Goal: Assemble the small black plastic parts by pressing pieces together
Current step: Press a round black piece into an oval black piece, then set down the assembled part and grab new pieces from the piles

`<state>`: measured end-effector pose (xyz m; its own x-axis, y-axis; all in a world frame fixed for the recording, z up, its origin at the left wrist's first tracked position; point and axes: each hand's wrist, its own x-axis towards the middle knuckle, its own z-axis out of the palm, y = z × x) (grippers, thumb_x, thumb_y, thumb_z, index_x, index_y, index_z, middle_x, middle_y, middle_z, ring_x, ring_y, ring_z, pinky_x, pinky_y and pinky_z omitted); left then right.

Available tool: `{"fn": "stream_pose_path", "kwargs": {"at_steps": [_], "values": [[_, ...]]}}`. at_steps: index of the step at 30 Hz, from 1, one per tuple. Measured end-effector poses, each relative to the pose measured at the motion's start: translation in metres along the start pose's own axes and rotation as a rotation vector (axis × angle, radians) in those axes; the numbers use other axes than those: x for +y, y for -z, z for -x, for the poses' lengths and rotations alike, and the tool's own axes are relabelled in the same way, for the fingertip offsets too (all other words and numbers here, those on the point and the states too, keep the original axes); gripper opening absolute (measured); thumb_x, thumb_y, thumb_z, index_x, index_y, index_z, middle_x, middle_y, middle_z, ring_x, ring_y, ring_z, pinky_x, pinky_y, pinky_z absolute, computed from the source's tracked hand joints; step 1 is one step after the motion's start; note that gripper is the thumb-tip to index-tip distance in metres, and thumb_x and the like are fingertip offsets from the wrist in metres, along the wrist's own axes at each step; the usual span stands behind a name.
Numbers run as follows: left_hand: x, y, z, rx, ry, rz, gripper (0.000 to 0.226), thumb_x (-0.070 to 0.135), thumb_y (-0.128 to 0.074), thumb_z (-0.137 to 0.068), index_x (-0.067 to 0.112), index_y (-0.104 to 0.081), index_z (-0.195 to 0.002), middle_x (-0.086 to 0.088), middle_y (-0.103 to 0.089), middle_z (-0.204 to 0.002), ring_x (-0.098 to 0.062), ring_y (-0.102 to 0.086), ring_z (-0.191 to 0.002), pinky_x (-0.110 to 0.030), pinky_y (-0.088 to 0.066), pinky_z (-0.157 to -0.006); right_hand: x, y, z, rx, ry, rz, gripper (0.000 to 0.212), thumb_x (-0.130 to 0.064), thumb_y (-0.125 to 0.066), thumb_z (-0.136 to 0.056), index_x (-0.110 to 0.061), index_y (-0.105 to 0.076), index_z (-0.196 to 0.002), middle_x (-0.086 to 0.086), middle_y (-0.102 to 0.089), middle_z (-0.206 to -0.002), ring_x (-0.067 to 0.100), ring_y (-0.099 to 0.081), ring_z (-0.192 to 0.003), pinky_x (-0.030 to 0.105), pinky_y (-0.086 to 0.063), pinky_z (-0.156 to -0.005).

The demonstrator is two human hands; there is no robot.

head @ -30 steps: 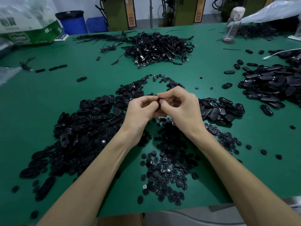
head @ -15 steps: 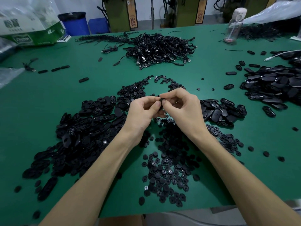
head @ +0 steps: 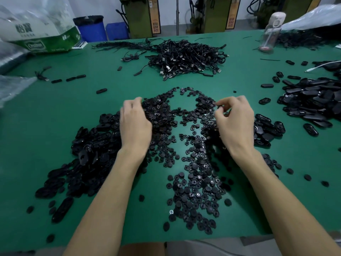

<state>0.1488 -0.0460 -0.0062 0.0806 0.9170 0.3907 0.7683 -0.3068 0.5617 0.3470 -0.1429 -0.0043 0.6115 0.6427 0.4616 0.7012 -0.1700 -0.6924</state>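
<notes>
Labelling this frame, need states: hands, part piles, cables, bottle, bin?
left hand: fingers down in the round parts, grip hidden
right hand: fingers curled over the round parts, pinch unclear
round parts: loose, spread on the table
oval shells: loose heap
cables: tangled heap
water bottle: upright, capped
blue bin: upright, black liner

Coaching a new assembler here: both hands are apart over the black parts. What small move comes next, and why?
Probably pinch one piece per hand: the left hand and right hand are both at the round discs, neither clearly holding anything.
</notes>
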Motion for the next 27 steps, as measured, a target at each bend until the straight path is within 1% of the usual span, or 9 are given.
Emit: {"fn": "stream_pose_path", "kwargs": {"at_steps": [3,5,7,9,12,17,20,23,27], "values": [[-0.018,0.003,-0.009,-0.136,0.083,-0.263,0.071,-0.009,-0.055,-0.095,0.000,-0.027,-0.159,-0.019,-0.025,-0.167,-0.033,-0.019,-0.156,-0.044,-0.016,-0.128,0.007,0.002,-0.002,-0.054,-0.019,0.202,0.026,-0.010,-0.052,-0.099,-0.007,-0.074,-0.112,0.013,-0.058,-0.113,0.030,-0.050,-0.114,0.038,-0.043,-0.091],[-0.024,0.002,-0.011,-0.221,0.130,-0.337,0.066,-0.001,-0.054,-0.099,-0.005,-0.024,-0.158,-0.023,-0.020,-0.168,-0.035,-0.014,-0.157,-0.047,-0.011,-0.129,0.010,0.002,-0.002,-0.089,-0.011,0.314,0.028,-0.008,-0.052,-0.098,-0.006,-0.076,-0.114,0.017,-0.059,-0.114,0.034,-0.046,-0.115,0.041,-0.042,-0.097],[-0.026,0.002,-0.012,-0.237,0.147,-0.377,0.055,0.003,-0.053,-0.099,-0.008,-0.036,-0.150,-0.026,-0.032,-0.161,-0.038,-0.024,-0.153,-0.049,-0.015,-0.127,0.010,0.002,-0.002,-0.121,-0.012,0.389,0.029,-0.009,-0.053,-0.099,-0.007,-0.076,-0.116,0.017,-0.058,-0.117,0.035,-0.042,-0.116,0.042,-0.039,-0.101],[-0.028,0.002,-0.012,-0.205,0.124,-0.405,0.039,0.000,-0.054,-0.095,-0.008,-0.052,-0.133,-0.029,-0.048,-0.145,-0.042,-0.041,-0.140,-0.051,-0.022,-0.123,0.010,-0.001,-0.001,-0.139,-0.010,0.413,0.029,-0.012,-0.055,-0.099,-0.008,-0.076,-0.119,0.015,-0.057,-0.120,0.035,-0.039,-0.118,0.042,-0.035,-0.102],[-0.029,0.003,-0.012,-0.129,0.108,-0.395,0.023,-0.007,-0.053,-0.094,-0.007,-0.060,-0.116,-0.028,-0.053,-0.128,-0.046,-0.047,-0.124,-0.051,-0.028,-0.118,0.006,-0.006,0.003,-0.157,0.062,0.374,0.028,-0.018,-0.060,-0.099,-0.017,-0.075,-0.123,0.007,-0.055,-0.123,0.030,-0.037,-0.119,0.041,-0.026,-0.099],[-0.029,0.002,-0.014,-0.028,0.119,-0.374,0.018,0.007,-0.062,-0.101,0.002,-0.067,-0.118,-0.023,-0.054,-0.124,-0.042,-0.047,-0.121,-0.050,-0.027,-0.111,0.000,-0.015,0.011,-0.330,0.277,0.333,0.036,-0.033,-0.060,-0.103,-0.028,-0.065,-0.138,-0.007,-0.058,-0.137,0.020,-0.037,-0.131,0.041,-0.022,-0.103],[-0.030,0.003,-0.015,0.044,0.103,-0.352,0.018,0.018,-0.060,-0.104,0.011,-0.073,-0.115,-0.016,-0.059,-0.116,-0.037,-0.050,-0.114,-0.047,-0.027,-0.104,0.001,-0.021,0.015,-0.428,0.327,0.366,0.039,-0.037,-0.055,-0.105,-0.031,-0.059,-0.144,-0.010,-0.055,-0.146,0.019,-0.036,-0.136,0.044,-0.020,-0.106],[-0.029,0.004,-0.016,0.110,0.080,-0.306,0.021,0.025,-0.059,-0.105,0.016,-0.076,-0.114,-0.012,-0.063,-0.109,-0.033,-0.053,-0.107,-0.045,-0.027,-0.099,0.003,-0.022,0.016,-0.445,0.329,0.356,0.031,-0.034,-0.052,-0.107,-0.031,-0.066,-0.135,-0.012,-0.056,-0.142,0.019,-0.040,-0.131,0.039,-0.018,-0.102],[-0.025,0.005,-0.016,0.192,0.019,-0.178,0.023,0.024,-0.057,-0.106,0.013,-0.074,-0.115,-0.011,-0.062,-0.110,-0.029,-0.055,-0.105,-0.042,-0.030,-0.098,0.003,-0.020,0.014,-0.414,0.297,0.322,0.022,-0.022,-0.058,-0.105,-0.026,-0.072,-0.122,-0.005,-0.060,-0.126,0.022,-0.046,-0.120,0.037,-0.020,-0.097]]}}
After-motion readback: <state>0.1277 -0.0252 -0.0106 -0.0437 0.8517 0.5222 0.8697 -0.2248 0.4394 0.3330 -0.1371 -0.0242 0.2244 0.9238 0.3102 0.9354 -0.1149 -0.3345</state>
